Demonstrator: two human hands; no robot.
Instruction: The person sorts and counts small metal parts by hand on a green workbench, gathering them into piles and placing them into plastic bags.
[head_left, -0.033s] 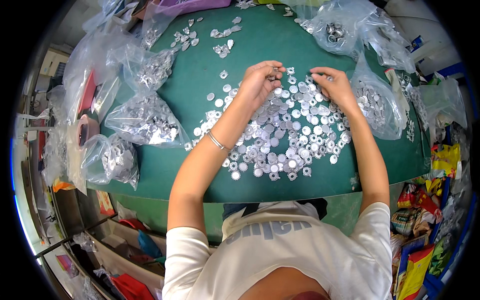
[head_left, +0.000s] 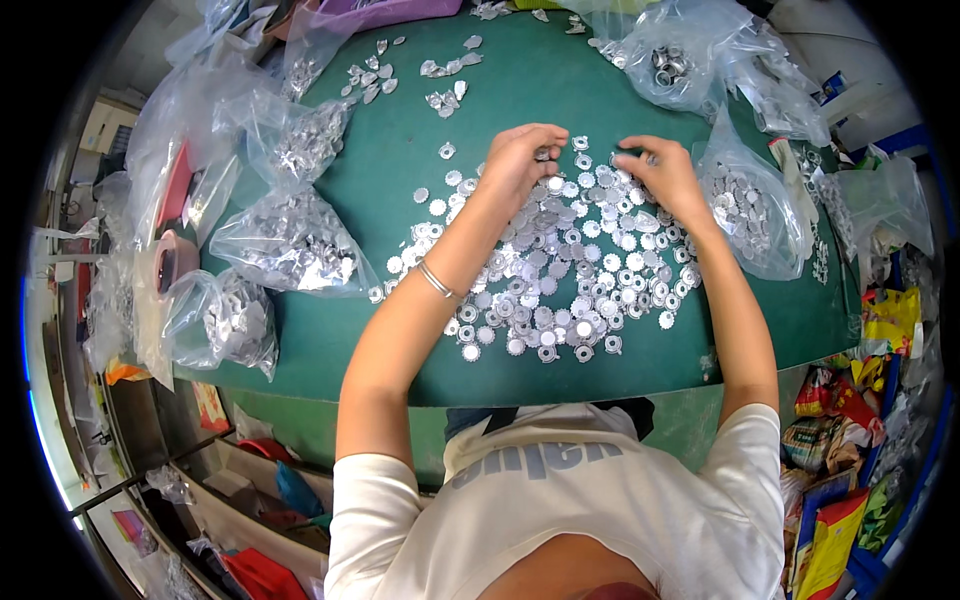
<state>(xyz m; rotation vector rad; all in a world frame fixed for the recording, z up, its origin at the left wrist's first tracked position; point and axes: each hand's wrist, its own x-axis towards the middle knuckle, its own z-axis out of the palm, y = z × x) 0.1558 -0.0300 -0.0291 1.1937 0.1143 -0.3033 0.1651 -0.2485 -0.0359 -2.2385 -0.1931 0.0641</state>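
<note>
A broad heap of small silver toothed metal discs point(head_left: 545, 285), some with a round hole, lies spread over the green table point(head_left: 400, 230). My left hand point(head_left: 520, 168) is over the heap's far edge, fingers curled around a small metal piece point(head_left: 544, 154), partly hidden by them. To its right, my right hand point(head_left: 668, 175) is closed, with thumb and fingertips drawn together at the far right edge of the heap. What its fingertips hold, if anything, is too small to make out. A single disc point(head_left: 580, 143) lies between the two hands.
Clear plastic bags of metal parts point(head_left: 300, 240) line the table's left side. Another bag of discs point(head_left: 745, 205) lies right of my right hand; a bag of rings point(head_left: 672, 62) is at the far right. Loose metal pieces point(head_left: 370, 78) lie at the back left, near a purple bin point(head_left: 400, 10).
My right hand has shifted slightly left and down toward the heap. My left hand's fingers have moved a little; the heap looks the same.
</note>
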